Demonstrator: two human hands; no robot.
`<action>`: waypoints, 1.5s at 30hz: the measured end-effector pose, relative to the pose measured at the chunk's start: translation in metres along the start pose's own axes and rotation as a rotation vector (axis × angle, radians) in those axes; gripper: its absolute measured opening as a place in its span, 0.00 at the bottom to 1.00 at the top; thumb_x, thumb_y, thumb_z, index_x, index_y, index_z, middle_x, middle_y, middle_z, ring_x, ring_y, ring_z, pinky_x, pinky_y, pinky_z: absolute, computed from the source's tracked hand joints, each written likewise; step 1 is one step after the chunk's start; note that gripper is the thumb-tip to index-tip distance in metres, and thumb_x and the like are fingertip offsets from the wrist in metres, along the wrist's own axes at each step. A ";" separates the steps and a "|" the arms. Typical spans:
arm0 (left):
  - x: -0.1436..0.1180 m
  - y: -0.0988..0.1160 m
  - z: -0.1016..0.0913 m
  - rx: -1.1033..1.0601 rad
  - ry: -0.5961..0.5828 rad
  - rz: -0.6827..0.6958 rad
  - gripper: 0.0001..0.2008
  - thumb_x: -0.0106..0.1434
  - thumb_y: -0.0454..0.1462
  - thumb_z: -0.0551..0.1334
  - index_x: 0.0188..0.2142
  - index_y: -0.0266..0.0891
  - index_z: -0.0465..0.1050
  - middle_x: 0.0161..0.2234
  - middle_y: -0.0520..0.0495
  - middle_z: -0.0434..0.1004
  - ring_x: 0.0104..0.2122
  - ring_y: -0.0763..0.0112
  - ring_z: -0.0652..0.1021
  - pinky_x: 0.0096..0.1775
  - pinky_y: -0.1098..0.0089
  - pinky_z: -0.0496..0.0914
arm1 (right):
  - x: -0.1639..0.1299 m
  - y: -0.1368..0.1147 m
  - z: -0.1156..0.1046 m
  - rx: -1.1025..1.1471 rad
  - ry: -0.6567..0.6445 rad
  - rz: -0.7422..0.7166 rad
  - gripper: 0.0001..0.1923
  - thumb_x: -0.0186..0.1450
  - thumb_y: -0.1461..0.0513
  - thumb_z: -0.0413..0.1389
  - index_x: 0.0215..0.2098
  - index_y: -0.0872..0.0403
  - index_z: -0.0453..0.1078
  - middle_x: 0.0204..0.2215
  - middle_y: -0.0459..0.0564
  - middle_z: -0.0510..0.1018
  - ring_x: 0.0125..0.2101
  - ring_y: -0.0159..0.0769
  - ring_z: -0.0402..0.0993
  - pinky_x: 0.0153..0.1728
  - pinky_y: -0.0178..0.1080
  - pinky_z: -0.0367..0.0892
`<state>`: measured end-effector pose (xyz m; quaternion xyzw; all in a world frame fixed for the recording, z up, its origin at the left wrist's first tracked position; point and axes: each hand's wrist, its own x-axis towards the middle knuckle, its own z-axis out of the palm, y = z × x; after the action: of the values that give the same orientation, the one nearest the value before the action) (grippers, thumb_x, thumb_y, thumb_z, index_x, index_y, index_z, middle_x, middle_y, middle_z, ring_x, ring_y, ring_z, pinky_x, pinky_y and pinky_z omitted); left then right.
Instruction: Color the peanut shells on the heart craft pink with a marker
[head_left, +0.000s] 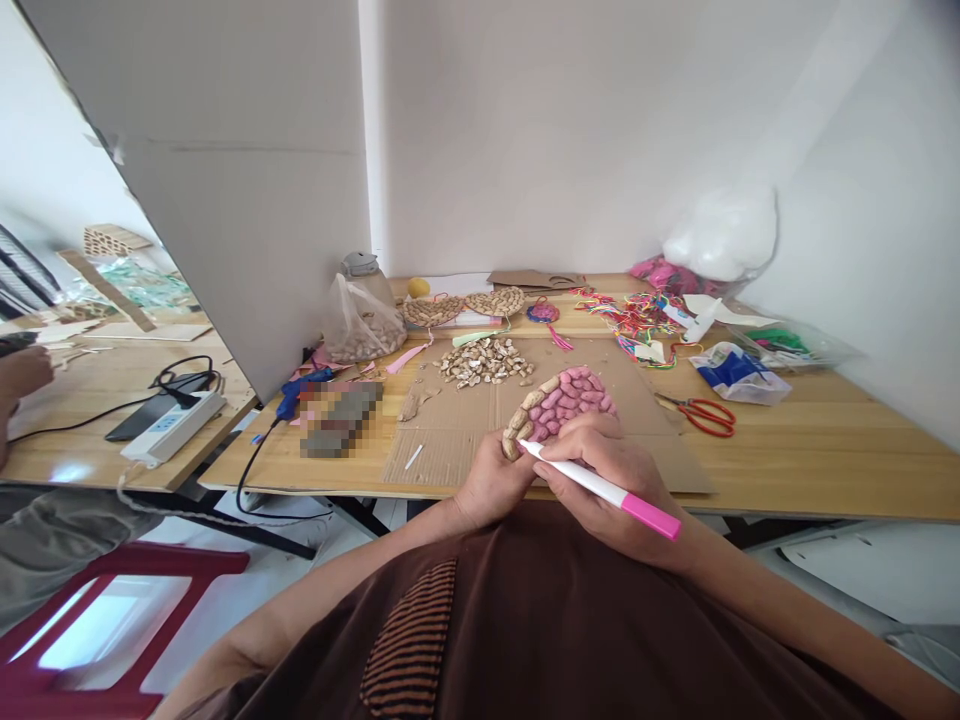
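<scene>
My left hand is closed on the lower left edge of a peanut-shell craft piece. Most shells on it are pink, while those along its left rim keep their natural tan. In my right hand is a white marker pen with a pink end. Its tip touches or nearly touches a shell at the lower left of the piece. My right fingers hide the piece's lower right part. Beneath lies a flat cardboard sheet, with a heap of broken peanut shells behind the piece.
Red-handled scissors and a blue-white packet lie at the right. Tangled coloured cords and finished shell pieces sit at the back. A blue glue gun rests left. Another person's hand shows at the far left near a power strip.
</scene>
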<state>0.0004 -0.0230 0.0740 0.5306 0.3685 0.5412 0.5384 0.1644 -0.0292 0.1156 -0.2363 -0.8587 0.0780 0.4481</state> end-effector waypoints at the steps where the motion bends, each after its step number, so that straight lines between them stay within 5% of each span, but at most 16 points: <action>1: 0.000 -0.001 0.000 0.001 -0.001 0.004 0.19 0.55 0.50 0.73 0.34 0.36 0.79 0.32 0.47 0.81 0.34 0.64 0.77 0.39 0.67 0.70 | 0.000 0.000 0.000 -0.002 -0.005 -0.006 0.06 0.67 0.66 0.61 0.37 0.50 0.70 0.32 0.47 0.79 0.37 0.37 0.76 0.38 0.41 0.71; 11: -0.003 0.004 0.001 0.001 0.007 -0.046 0.18 0.56 0.49 0.72 0.29 0.36 0.74 0.25 0.50 0.75 0.28 0.69 0.73 0.34 0.69 0.69 | -0.003 0.005 0.001 -0.116 0.118 -0.007 0.08 0.66 0.67 0.63 0.38 0.49 0.70 0.32 0.47 0.79 0.36 0.38 0.76 0.41 0.43 0.71; 17: -0.002 0.003 0.002 -0.002 0.030 -0.003 0.18 0.51 0.49 0.75 0.30 0.38 0.75 0.28 0.49 0.78 0.31 0.67 0.74 0.37 0.68 0.71 | -0.002 0.003 0.001 -0.064 0.026 -0.028 0.06 0.67 0.66 0.62 0.38 0.49 0.71 0.33 0.47 0.80 0.37 0.38 0.77 0.39 0.42 0.72; 22: -0.002 0.005 0.002 -0.001 0.040 -0.063 0.18 0.52 0.49 0.74 0.29 0.37 0.74 0.26 0.50 0.75 0.29 0.69 0.73 0.35 0.69 0.70 | 0.000 0.004 0.001 -0.118 0.108 -0.027 0.07 0.65 0.67 0.62 0.37 0.49 0.71 0.31 0.47 0.79 0.36 0.40 0.77 0.40 0.44 0.71; 45: 0.000 -0.003 -0.001 0.002 0.053 -0.007 0.17 0.51 0.46 0.75 0.30 0.37 0.74 0.28 0.51 0.75 0.30 0.69 0.71 0.36 0.70 0.69 | 0.001 0.003 0.003 -0.174 0.037 -0.108 0.08 0.65 0.67 0.62 0.37 0.48 0.70 0.31 0.45 0.81 0.36 0.38 0.78 0.43 0.44 0.67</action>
<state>0.0003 -0.0226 0.0712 0.5154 0.3851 0.5526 0.5298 0.1621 -0.0256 0.1138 -0.2289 -0.8653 -0.0256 0.4453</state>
